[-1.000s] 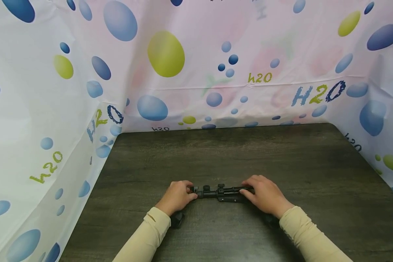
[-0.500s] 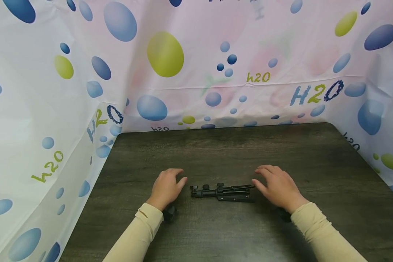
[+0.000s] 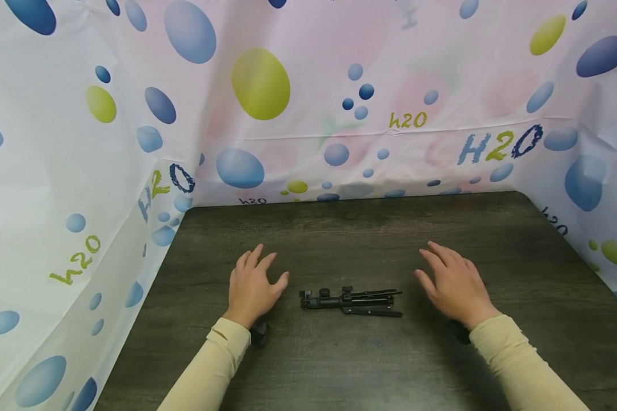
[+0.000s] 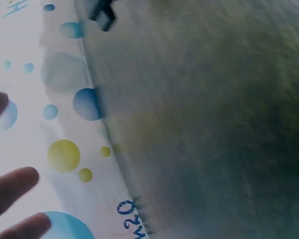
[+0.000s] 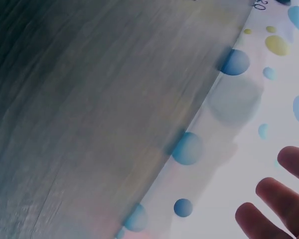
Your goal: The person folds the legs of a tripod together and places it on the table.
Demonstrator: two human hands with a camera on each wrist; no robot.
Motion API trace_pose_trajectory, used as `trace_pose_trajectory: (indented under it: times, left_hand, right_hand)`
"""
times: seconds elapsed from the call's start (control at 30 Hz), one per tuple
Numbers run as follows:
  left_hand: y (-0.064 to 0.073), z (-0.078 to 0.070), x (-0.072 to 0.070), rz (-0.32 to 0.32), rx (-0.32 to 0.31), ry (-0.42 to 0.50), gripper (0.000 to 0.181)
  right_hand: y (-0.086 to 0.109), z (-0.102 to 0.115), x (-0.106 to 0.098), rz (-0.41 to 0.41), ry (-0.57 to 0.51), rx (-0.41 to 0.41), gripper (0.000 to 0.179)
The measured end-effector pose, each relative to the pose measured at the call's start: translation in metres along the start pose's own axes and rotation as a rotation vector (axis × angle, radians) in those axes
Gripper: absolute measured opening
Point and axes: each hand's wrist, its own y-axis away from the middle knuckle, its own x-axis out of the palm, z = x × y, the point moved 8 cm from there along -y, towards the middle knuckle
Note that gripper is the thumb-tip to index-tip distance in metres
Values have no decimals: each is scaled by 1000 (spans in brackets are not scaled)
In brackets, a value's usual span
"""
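Observation:
A small black tripod [image 3: 349, 301], its legs folded together, lies sideways on the dark wooden table [image 3: 360, 245]. Its head end points left and its leg tips point right. My left hand [image 3: 252, 290] is to the left of the head end with fingers spread, holding nothing. On the other side, my right hand [image 3: 457, 285] is apart from the leg tips, its fingers extended and nothing in them. Only fingertips [image 4: 20, 184] show in the left wrist view. The right wrist view likewise catches just some fingers [image 5: 281, 201] at its right edge.
A white sheet [image 3: 308, 120] printed with blue and green ovals and "H2O" lettering rises behind the table and along both sides. Dark wrist-worn devices [image 3: 459, 331] sit under the wrists.
Both hands have let go of the tripod and moved apart, left hand leftward and right hand rightward, fingers spreading. The tripod stays in place on the table.

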Motion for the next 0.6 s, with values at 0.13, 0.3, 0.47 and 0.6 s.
trace_pose_trajectory:
  times: [0.13,0.3,0.47,0.6]
  left_hand:
    - [1,3,4,28,17,-11,63]
    - [4,5,7,54,12,-14,72]
    - [6,8,11,89,2,-33,75]
    - [9,10,15,123,-9,-38,79]
  right_hand:
    - [0,-5,1,20,16,18,53]
    - [0,-10,3,61,35,47,61]
    - [1,-14,6,112,61,80,70]
    - [3,-20,9,159,84,118,77]
